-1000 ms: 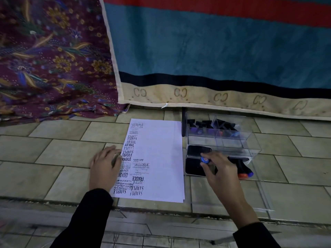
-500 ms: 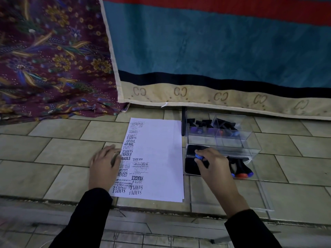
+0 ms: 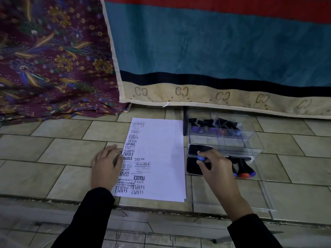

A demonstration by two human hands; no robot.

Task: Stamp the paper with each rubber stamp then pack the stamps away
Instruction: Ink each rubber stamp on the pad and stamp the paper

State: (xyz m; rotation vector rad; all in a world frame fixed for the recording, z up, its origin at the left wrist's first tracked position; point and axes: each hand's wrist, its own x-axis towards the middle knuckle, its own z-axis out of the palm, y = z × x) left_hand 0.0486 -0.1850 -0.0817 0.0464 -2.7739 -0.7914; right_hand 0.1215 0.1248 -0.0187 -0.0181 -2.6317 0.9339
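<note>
Two hands down: left hand [image 3: 107, 165] flat, fingers straight, pressing paper [image 3: 161, 158] left edge on floor; right hand [image 3: 218, 170] fingers pinch blue-topped stamp [image 3: 201, 158] over ink pad [image 3: 194, 169] beside clear box [image 3: 232, 140].

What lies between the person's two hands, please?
In the head view, the stamped paper lies between the left hand and the right hand gripping a stamp.

the tiled floor [image 3: 62, 154] is carrying a stamped paper [image 3: 164, 149], a clear box [image 3: 223, 142] sitting just beside its right edge, an ink pad [image 3: 192, 167] and loose stamps [image 3: 243, 170] lying before the box.
</note>
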